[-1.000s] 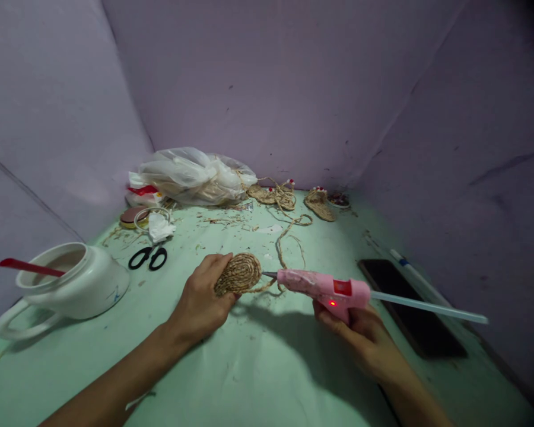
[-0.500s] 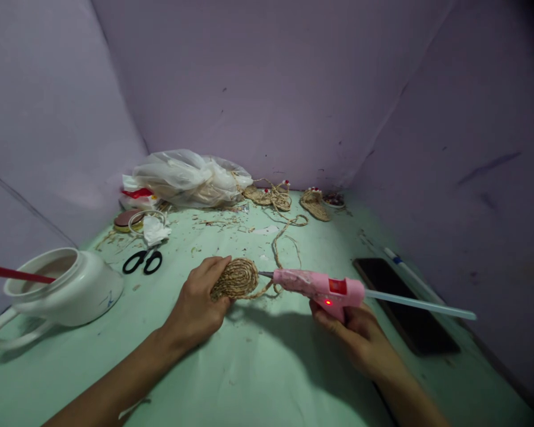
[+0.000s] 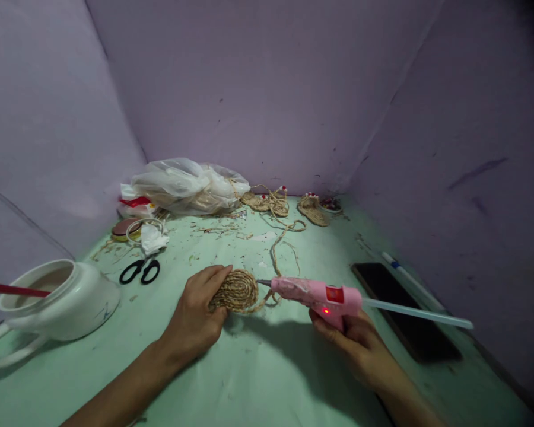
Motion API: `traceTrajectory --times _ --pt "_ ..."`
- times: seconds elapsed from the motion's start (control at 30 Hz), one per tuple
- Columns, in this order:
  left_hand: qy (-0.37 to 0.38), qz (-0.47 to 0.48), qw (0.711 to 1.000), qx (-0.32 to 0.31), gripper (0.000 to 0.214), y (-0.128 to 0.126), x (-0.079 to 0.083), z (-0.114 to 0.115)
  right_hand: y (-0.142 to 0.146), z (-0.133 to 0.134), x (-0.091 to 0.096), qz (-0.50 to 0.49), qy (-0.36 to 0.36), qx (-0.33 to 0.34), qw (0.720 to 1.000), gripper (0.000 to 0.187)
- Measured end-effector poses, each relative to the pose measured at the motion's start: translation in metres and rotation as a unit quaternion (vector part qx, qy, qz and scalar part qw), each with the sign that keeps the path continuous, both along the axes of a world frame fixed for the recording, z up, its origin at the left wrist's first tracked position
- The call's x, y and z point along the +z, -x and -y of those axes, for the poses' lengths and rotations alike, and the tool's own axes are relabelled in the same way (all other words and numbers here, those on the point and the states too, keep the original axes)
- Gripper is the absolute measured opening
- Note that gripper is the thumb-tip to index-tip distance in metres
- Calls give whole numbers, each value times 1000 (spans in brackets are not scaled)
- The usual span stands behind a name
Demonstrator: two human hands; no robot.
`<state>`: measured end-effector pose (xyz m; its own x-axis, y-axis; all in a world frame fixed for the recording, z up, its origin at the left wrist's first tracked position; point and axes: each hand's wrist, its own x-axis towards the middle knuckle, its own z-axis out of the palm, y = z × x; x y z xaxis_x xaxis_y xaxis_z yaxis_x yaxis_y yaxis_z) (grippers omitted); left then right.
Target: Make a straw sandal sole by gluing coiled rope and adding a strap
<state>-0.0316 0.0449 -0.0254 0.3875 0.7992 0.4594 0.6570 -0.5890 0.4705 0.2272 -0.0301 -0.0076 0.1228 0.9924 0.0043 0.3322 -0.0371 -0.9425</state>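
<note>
My left hand (image 3: 201,311) is closed on the left part of a coiled oval of straw rope (image 3: 237,290), holding it upright above the table. In my right hand (image 3: 353,341) is a pink glue gun (image 3: 318,295), gripped by its handle, with a red light glowing and a pale glue stick (image 3: 420,313) poking out of its back. The metal nozzle (image 3: 264,283) meets or nearly meets the coil's right edge. A loose length of the rope (image 3: 275,252) leads from the coil's lower edge toward the back of the table.
Black-handled scissors (image 3: 140,272) and a white mug (image 3: 78,302) lie left. At the back are a plastic bag (image 3: 187,187), small woven slippers (image 3: 312,211) and fibre scraps. A phone (image 3: 404,311) and a pen (image 3: 412,279) are on the right, beside the purple wall (image 3: 463,225).
The whole view has shifted slightly, so everything sits a little lower in it. Both hands keep their holds, and the nozzle stays at the coil's right edge.
</note>
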Motion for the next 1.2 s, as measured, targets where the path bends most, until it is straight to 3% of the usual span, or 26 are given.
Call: traceTrajectory --times 0.77,1.07,1.2 --pt "-39 -15 999 -16 62 -2 3 0 1 1 1 -35 -13 40 998 22" --pt "-61 -34 997 -23 61 -3 5 1 1 0 0 16 -14 16 1000 26" --pt "-53 -55 997 -30 61 0 6 5 -2 -14 10 -52 -11 -28 998 30"
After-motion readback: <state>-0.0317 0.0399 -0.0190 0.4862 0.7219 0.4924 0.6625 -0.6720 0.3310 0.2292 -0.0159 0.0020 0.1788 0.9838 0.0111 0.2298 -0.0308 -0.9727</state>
